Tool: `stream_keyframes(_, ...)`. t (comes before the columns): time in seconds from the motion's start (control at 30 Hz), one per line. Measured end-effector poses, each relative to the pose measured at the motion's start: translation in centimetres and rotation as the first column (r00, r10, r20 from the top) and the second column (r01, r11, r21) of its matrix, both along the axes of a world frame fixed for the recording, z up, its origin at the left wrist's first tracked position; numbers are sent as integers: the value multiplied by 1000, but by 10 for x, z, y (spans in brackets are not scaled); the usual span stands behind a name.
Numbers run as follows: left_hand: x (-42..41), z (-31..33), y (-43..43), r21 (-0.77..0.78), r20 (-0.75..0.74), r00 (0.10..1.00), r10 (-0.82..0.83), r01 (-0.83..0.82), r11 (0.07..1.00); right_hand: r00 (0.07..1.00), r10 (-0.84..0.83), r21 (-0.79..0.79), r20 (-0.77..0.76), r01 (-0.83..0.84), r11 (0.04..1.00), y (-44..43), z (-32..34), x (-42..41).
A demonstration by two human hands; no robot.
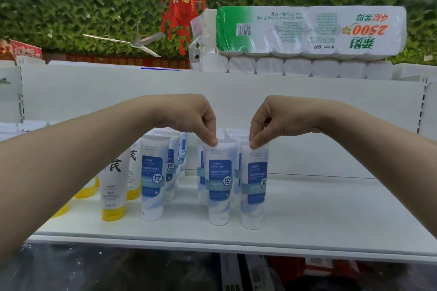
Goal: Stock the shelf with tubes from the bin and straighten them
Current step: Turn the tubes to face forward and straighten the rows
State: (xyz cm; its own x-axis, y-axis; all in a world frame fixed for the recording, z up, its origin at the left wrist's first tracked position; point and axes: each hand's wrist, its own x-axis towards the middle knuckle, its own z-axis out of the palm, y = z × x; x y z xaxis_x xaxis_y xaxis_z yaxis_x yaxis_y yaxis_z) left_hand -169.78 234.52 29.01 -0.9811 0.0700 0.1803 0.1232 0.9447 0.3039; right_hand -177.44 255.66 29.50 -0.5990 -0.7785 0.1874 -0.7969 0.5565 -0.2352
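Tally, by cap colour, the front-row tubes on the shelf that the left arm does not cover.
yellow-capped tubes: 1
white-capped tubes: 3; the left hand pinches one at the top and the right hand pinches another
Total: 4

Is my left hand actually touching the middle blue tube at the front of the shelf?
Touching. The head view shows the left hand with its fingers pinching the top edge of the middle blue tube.
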Motion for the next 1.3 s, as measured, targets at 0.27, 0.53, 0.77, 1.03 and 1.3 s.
stream_keyframes(0.27, 5, 4, -8, -19, 26, 997, 77, -76, 997, 1000, -14, -23, 16, 15, 1000, 2, -1, -2)
stream_keyframes(0.53, 8, 4, -15, -13, 47, 995, 87, -86, 996, 1000, -8, -6, 12, 8, 1000, -1, 0, -1)
stream_keyframes(0.77, 10, 4, -15, -13, 59, 994, 91, -90, 996, 1000, -6, -5, 5, 6, 1000, -3, 3, 1)
stream_keyframes(1.03, 11, 5, -14, -24, 70, 993, 96, -95, 995, 999, -18, 7, 40, 17, 1000, -10, 2, 2)
stream_keyframes(1.3, 11, 8, -15, -35, 82, 992, 98, -95, 995, 997, -51, 28, 58, 50, 998, -11, 4, 4)
